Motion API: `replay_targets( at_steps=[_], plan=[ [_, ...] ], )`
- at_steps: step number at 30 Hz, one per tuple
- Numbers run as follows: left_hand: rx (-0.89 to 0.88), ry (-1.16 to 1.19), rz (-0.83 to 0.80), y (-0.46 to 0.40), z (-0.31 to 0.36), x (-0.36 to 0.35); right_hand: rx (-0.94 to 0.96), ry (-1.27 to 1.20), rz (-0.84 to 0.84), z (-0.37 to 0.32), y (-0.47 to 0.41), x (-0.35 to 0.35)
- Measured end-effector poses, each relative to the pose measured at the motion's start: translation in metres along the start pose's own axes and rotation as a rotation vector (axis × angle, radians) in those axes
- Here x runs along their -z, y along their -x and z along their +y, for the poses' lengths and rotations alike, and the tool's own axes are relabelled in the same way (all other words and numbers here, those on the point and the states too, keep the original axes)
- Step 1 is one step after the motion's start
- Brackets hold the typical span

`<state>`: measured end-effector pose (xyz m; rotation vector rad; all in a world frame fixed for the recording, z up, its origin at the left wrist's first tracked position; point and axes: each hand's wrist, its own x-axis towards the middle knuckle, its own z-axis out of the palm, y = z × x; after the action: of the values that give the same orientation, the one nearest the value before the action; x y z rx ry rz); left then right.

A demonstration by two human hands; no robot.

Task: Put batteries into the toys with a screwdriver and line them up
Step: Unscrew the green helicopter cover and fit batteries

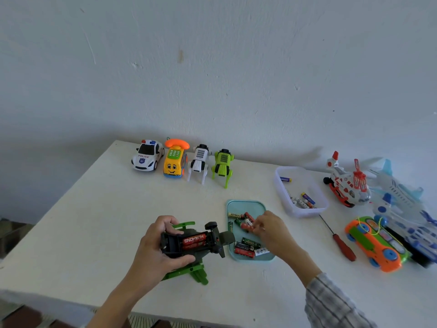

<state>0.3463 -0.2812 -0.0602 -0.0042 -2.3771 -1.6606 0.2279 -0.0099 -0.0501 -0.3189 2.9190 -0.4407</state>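
Green and dark plastic, the toy plane (189,245) lies belly-up in the left hand (153,247), whose grip is wrapped round its body with the thumb on the near edge. Its battery bay is open and faces up; one red battery (194,240) already sits in it, its long axis running left to right, along the plane's body.

To the right, just beside the plane's nose, sits the teal tray (250,258) of loose batteries. The right hand (272,229) reaches over it, fingertips (256,229) curled down onto a red battery in the heap (247,224); whether that grip has actually clamped on it I cannot tell.

The move ahead turns on one relation: the bay lies to the left of the right hand, near but not touching, with the tray's edge between them. The right hand is the nearer free hand, and any battery lifted would likely need turning to lie parallel to the one already seated.

Further right, the red-handled screwdriver (340,242) lies on the counter (94,221), well apart from both hands. Four finished toys stand in a row at the far edge.
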Motion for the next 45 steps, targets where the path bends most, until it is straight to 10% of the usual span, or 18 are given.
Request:
replay_targets(
  at_steps=[6,11,18,29,45],
  plan=[
    [-0.023,-0.009,0.013,-0.001,0.002,0.002,-0.141,-1.521,-0.137,-0.015,0.017,0.026],
    [-0.036,-0.041,0.016,-0.003,0.002,0.003,-0.025,-1.870,-0.332,-0.040,0.029,0.029],
    [0.005,-0.059,0.024,-0.003,0.002,0.004,0.105,-1.760,-0.351,-0.083,0.044,0.031],
    [0.030,-0.044,0.018,-0.006,0.010,0.004,0.515,-0.522,0.136,-0.132,0.058,-0.009],
    [0.043,-0.095,-0.031,-0.012,0.008,0.012,0.871,0.142,0.147,-0.122,0.039,-0.010]
  ],
)
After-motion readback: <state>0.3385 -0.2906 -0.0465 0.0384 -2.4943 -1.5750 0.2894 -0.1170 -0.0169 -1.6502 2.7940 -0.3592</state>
